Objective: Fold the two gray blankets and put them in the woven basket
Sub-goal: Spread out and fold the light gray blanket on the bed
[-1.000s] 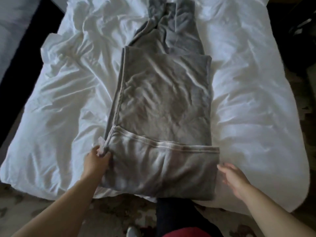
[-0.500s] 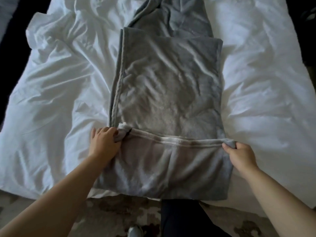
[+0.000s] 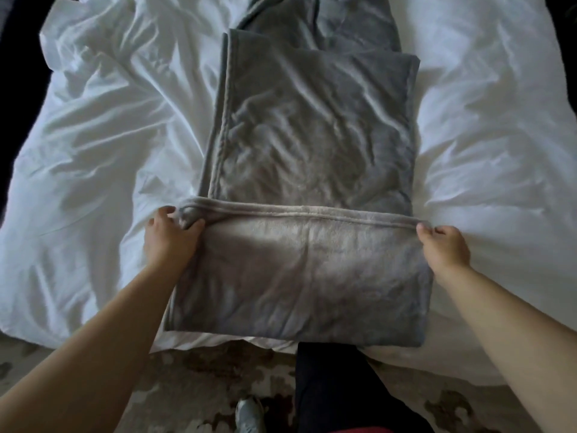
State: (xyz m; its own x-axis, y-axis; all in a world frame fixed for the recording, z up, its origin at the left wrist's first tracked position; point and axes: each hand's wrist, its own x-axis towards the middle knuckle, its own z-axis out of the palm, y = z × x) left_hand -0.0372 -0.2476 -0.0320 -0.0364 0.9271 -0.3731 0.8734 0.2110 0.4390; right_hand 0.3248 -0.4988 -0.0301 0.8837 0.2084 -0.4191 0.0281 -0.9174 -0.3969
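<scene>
A gray blanket (image 3: 312, 135) lies lengthwise down the middle of the bed, folded into a long strip. Its near end is turned up over itself, making a flap with a hemmed edge across the strip. My left hand (image 3: 170, 237) pinches the flap's left corner. My right hand (image 3: 443, 245) grips the flap's right corner. More gray fabric (image 3: 327, 23) is bunched at the far end; whether it belongs to a second blanket I cannot tell. The woven basket is not in view.
A rumpled white duvet (image 3: 93, 151) covers the bed on both sides of the blanket. The bed's near edge runs just below the flap. Below it are a patterned carpet (image 3: 203, 385), my dark trouser leg (image 3: 337, 385) and a shoe (image 3: 249, 417).
Both hands moved from beside the folded end onto the flap's two corners and took hold. The flap's hem has been carried farther up the strip.
</scene>
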